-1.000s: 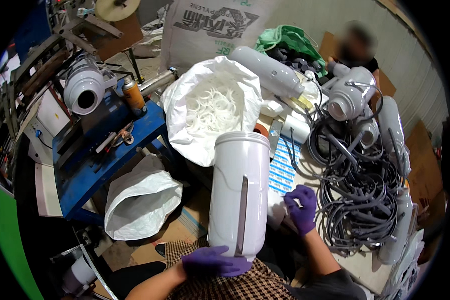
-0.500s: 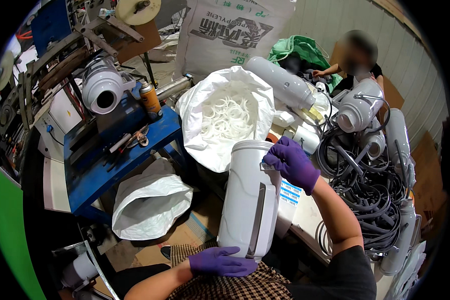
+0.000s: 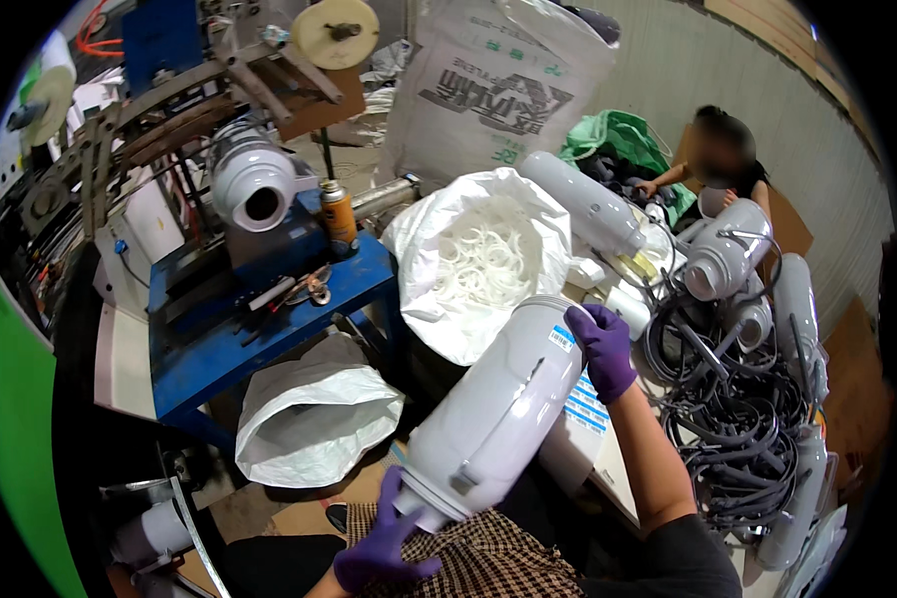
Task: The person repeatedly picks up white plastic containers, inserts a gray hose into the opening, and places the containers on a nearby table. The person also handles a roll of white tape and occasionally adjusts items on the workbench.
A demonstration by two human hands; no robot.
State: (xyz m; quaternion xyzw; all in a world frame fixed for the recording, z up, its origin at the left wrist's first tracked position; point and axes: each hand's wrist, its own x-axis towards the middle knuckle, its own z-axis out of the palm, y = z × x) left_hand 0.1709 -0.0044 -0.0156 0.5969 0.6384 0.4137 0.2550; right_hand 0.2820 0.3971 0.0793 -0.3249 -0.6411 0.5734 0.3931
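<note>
A large pale grey plastic canister [image 3: 498, 409] leans across my lap, its threaded neck up to the right and a narrower collar at the lower left. Near the neck it bears a small blue-and-white label [image 3: 562, 338]. My right hand [image 3: 604, 351], in a purple glove, has its fingers bent closed against the canister's upper right side beside the label. At the lower end, my purple-gloved left hand [image 3: 384, 546] is open, thumb and fingers spread around the collar. Whether its fingertips bear any weight is unclear.
Beyond the canister stands a white sack [image 3: 409, 269] of white plastic rings [image 3: 483, 261]. A blue bench [image 3: 209, 369] with a spray can [image 3: 338, 214] is at left. Label sheets [image 3: 586, 407], black hoses [image 3: 738, 448] and more canisters [image 3: 730, 249] lie right. Another person sits far right.
The canister has tipped from nearly upright to a slant and turned, so its side looks different. My left hand has shifted from its lower side to the bottom end. The view has moved too.
</note>
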